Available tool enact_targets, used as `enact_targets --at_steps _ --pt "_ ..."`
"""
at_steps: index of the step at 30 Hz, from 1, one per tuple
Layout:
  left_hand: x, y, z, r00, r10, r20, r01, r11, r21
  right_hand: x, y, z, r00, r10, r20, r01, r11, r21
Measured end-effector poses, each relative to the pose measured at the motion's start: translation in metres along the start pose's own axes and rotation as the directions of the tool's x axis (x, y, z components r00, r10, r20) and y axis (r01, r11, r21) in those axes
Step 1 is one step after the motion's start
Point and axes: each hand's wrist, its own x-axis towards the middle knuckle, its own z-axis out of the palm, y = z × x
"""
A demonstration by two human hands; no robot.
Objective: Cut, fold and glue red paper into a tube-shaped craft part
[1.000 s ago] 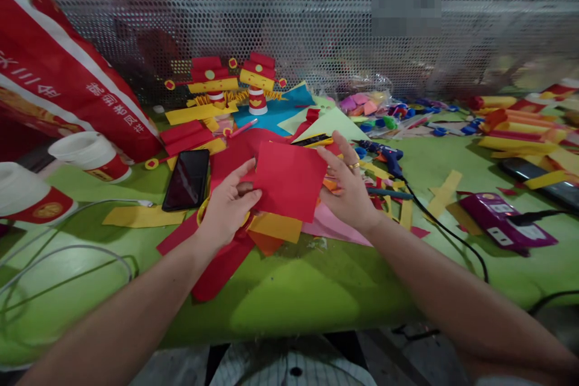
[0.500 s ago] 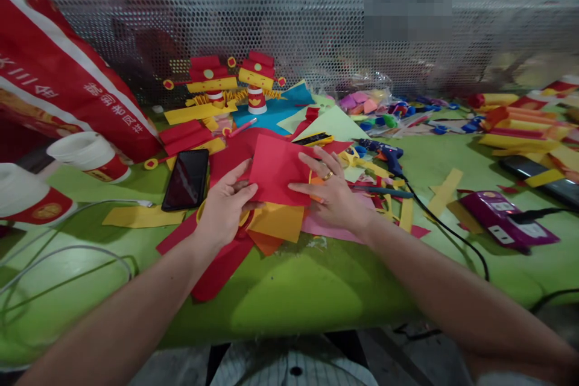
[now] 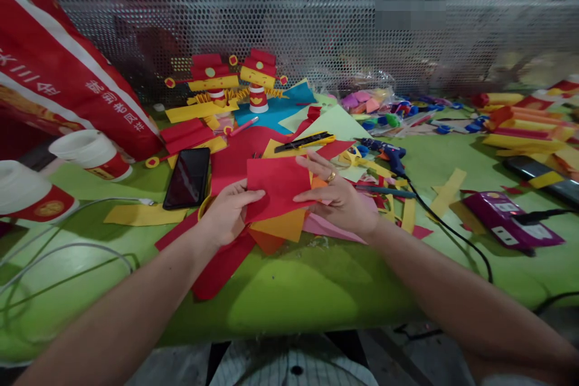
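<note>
A rectangular sheet of red paper point(image 3: 278, 188) is held up between both hands over a heap of coloured paper. My left hand point(image 3: 228, 211) pinches its left edge, thumb on top. At the right edge, my right hand point(image 3: 341, 196), with a ring on one finger, grips the sheet between thumb and fingers. Beneath it lie orange paper point(image 3: 283, 226), pink paper point(image 3: 332, 227) and larger red paper point(image 3: 226, 268). A black and yellow utility knife point(image 3: 305, 142) rests just beyond the sheet.
Left stand paper cups point(image 3: 90, 154), a phone point(image 3: 186, 178) and a red bag point(image 3: 90, 72). Two paper figures point(image 3: 257, 81) stand at the back. Rightward are a blue glue gun point(image 3: 389, 154) with its cord, yellow scraps point(image 3: 446, 193) and a purple power strip point(image 3: 509, 220).
The red paper has tipped, its top edge coming lower and nearer, so more of the utility knife shows behind it. Both hands keep hold of the sheet.
</note>
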Motion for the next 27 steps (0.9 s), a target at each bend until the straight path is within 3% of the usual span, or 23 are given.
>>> enact_targets --at_steps 2,5,8,11,13,17,20,24,27 --pt "0.0005 -0.0003 -0.0006 0.999 0.047 0.007 -0.047 0.999 -0.013 0.0013 -0.0024 -0.0003 0.989 0.131 -0.073 -0.127 0.99 0.055" --pt "0.0003 -0.0013 -0.0018 0.994 0.098 0.039 -0.098 0.995 -0.002 0.0028 -0.0036 0.002 0.918 0.367 -0.149 -0.331 0.917 0.222" --pt "-0.0001 -0.003 -0.0034 0.99 0.124 0.072 -0.127 0.991 0.037 0.0032 -0.0022 0.0056 0.828 0.558 -0.056 -0.487 0.765 0.422" --pt "0.0005 -0.0054 -0.0046 0.99 0.122 0.076 -0.126 0.991 0.049 0.003 -0.0008 0.0077 0.737 0.673 0.053 -0.599 0.616 0.512" --pt "0.001 -0.007 -0.0048 0.991 0.12 0.067 -0.123 0.991 0.051 0.003 -0.0015 0.0078 0.699 0.711 0.079 -0.637 0.569 0.521" --pt "0.0 -0.0085 -0.0024 0.986 0.151 0.068 -0.157 0.983 0.094 0.0049 -0.0061 0.0066 0.684 0.719 0.126 -0.641 0.508 0.575" --pt "-0.0023 -0.0081 0.0004 0.971 0.201 0.13 -0.22 0.963 0.156 0.0066 -0.0083 0.0063 0.669 0.722 0.177 -0.646 0.447 0.618" --pt "-0.0045 -0.0074 0.0004 0.941 0.257 0.22 -0.311 0.913 0.264 0.008 -0.0074 0.0066 0.649 0.741 0.173 -0.655 0.429 0.622" --pt "-0.0045 -0.0082 -0.003 0.949 0.255 0.187 -0.305 0.894 0.327 0.0085 -0.0059 0.0053 0.654 0.742 0.147 -0.642 0.442 0.626"
